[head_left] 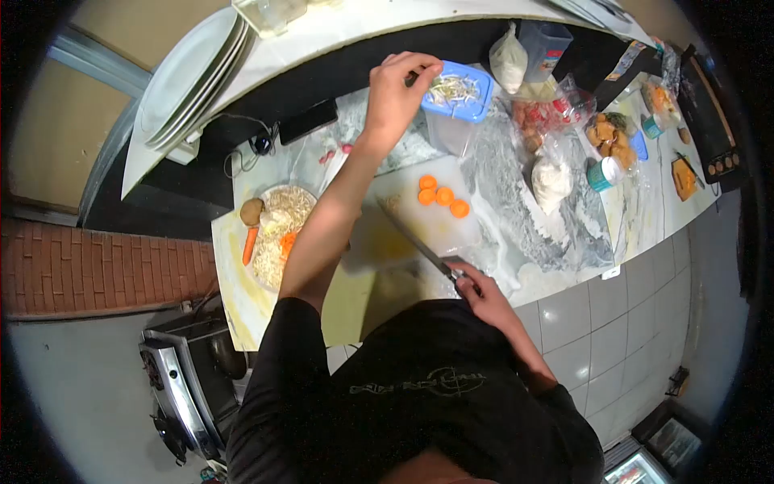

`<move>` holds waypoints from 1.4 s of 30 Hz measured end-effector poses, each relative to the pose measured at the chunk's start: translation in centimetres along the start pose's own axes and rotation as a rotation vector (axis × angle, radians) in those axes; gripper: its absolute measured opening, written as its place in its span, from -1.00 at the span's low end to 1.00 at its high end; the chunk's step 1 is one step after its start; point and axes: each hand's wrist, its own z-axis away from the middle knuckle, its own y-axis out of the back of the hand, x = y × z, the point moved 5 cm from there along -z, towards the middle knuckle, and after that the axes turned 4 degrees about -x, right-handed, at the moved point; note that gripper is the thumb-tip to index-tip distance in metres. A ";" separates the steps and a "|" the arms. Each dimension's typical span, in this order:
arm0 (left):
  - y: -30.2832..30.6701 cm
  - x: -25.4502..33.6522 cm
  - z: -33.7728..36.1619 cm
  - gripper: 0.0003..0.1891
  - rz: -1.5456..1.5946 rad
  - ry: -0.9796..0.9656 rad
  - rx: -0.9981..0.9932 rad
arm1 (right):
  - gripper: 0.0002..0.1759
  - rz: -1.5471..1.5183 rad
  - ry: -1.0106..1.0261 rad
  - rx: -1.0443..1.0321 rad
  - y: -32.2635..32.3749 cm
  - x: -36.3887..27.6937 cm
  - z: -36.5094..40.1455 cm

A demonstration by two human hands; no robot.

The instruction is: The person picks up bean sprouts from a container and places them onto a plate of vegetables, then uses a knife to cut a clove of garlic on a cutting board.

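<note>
My left hand reaches to the left rim of a blue lid that bears pale sprouts; its fingers are pinched together, and what they hold, if anything, is too small to name. The lid rests on a clear container. My right hand is wrapped round the handle of a knife, whose blade lies over the white cutting board and points up and left. Several orange carrot slices are on the board, right of the blade tip.
At the left, a plate of shredded food stands beside a whole carrot and a brown round item. Bags, a white-lidded tub and a clear box are on the right. Stacked plates stand upper left.
</note>
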 end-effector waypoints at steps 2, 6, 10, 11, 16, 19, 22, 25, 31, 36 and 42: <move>-0.5 -1.1 -0.5 -0.82 -0.020 -0.066 0.020 | -0.61 -0.007 0.011 -0.003 0.0 -0.9 0.1; 2.3 -1.2 4.8 -0.74 -0.002 0.037 0.076 | -0.61 0.042 -0.124 -0.072 0.1 -1.2 0.6; 6.9 -4.7 14.9 -0.76 -0.125 0.055 -0.016 | -0.58 0.355 0.162 0.101 -0.2 -3.0 0.1; 7.7 -4.3 17.1 -0.76 -0.138 0.075 -0.001 | -0.56 0.474 0.196 0.130 -0.3 -3.3 0.0; 5.1 -2.4 26.2 -0.77 -0.415 0.119 -0.344 | -0.37 0.828 0.131 0.088 -0.4 -4.0 -0.5; 3.5 -2.9 27.7 -0.66 -0.465 0.149 -0.299 | -0.17 0.949 0.176 0.053 -0.2 -4.0 -0.6; 2.6 -3.8 27.9 -0.69 -0.470 0.164 -0.266 | -0.12 0.986 0.188 0.059 0.1 -4.2 -0.7; 3.3 -4.4 27.4 -0.70 -0.467 0.174 -0.239 | -0.08 0.988 0.189 0.110 0.2 -4.4 -0.5; 12.1 -6.7 27.4 -0.65 -0.498 0.396 0.083 | -0.38 0.738 0.147 0.195 0.1 -4.1 0.4; 19.6 -13.3 29.9 -0.71 -0.851 0.449 0.104 | -0.52 0.670 0.193 0.193 -0.1 -3.8 0.5; 21.3 -16.9 28.6 -0.77 -0.831 0.609 0.035 | -0.55 0.658 0.209 0.168 0.3 -4.3 -0.2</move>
